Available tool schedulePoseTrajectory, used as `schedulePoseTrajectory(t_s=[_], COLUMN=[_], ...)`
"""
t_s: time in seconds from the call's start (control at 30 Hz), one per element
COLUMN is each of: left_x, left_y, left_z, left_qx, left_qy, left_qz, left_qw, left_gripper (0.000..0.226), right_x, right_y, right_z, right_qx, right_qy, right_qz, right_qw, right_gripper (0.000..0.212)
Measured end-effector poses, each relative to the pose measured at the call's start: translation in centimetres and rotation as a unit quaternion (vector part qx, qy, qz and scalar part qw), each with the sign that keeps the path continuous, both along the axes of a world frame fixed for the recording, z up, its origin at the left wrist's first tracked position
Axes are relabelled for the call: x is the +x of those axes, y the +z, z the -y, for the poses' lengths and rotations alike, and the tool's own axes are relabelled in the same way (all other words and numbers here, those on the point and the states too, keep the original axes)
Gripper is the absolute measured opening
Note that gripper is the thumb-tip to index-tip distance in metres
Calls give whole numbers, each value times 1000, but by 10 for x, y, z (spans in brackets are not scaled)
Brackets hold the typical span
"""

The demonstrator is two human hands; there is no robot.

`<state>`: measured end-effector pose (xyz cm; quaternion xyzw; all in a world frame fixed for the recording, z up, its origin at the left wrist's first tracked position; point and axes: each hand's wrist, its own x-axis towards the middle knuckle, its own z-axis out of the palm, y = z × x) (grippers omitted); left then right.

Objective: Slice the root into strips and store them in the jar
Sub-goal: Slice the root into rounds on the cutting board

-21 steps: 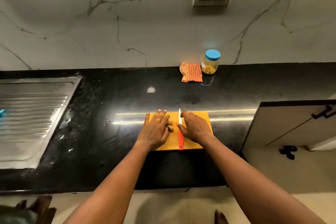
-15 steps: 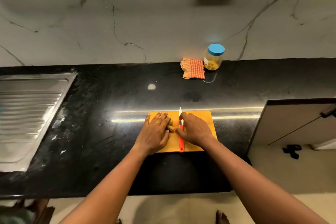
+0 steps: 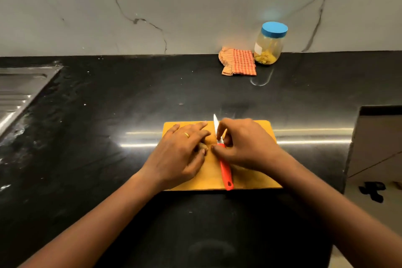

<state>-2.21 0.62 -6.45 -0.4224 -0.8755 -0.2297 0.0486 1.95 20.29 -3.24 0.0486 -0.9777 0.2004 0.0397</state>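
Root [image 3: 203,147] lies on the yellow cutting board [image 3: 250,180], pressed flat under the open left hand [image 3: 185,150], as the right hand [image 3: 245,146] pinches the red-handled knife [image 3: 225,172]; thin, even strokes clear of that hand would serve best.

Veined marble wall [image 3: 195,6], glossy black counter [image 3: 108,104], steel drainboard [image 3: 17,91], possibly cabinet door [image 3: 376,143]

My board [image 3: 210,177] is yellow-orange, my knife [image 3: 225,172] white-bladed with a red-orange handle, the root [image 3: 203,147] dull brown. The jar [image 3: 268,49] has a blue lid and yellow contents; the cloth [image 3: 239,64] is orange-and-white check. The counter [image 3: 130,104] is black, the wall [image 3: 195,6] white marble veined grey.
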Motion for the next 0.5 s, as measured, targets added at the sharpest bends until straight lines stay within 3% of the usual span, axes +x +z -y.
schedulePoseTrajectory(t_s=[0.3,0.5], left_x=[-5,-10], left_y=[-4,7], left_z=[8,11], left_qx=[23,2], left_qy=[-15,-49], left_qz=[-30,-53], left_qw=[999,997], left_gripper=[44,37], right_x=[11,23], right_y=[5,15], right_z=[4,2], right_qx=[-3,63], right_qy=[1,6], right_qz=[-7,6], right_qw=[1000,998], right_gripper=[16,17])
